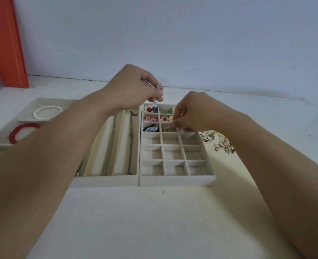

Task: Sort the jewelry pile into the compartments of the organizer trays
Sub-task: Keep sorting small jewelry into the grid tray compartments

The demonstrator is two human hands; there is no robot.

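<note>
Far out to the left of the left hand (133, 86), a pearl bracelet (47, 112) and a red bead bracelet (22, 132) lie in separate compartments of a cream tray (29, 101). Just below and nearer than that hand, the long-slot tray (105, 179) holds two chains (110, 144) laid lengthwise in its channels. The left hand is raised, fingers curled, pinching a small clear dangling earring (157, 94) that hangs beneath its fingertips, right over the far-left cell of the grid tray (176, 179).

Between the two hands, the grid tray's far cells hold small coloured pieces: a red and white flower piece (149, 109), pink pieces (151, 119) and a blue and white piece (150, 129). The nearer cells, below the hands, are bare. The right hand (191, 109) is lowered over the tray's third row, fingers bent downward and pinching something small and pale; what it is cannot be made out. To the right of that hand, just beyond the grid tray's edge, the jewelry pile (219, 142) of gold and silver rings lies on the counter (154, 221).

Both forearms stretch forward from the near corners. The counter is white, it meets a pale wall (173, 34), and an orange panel (3, 40) stands at the far left.
</note>
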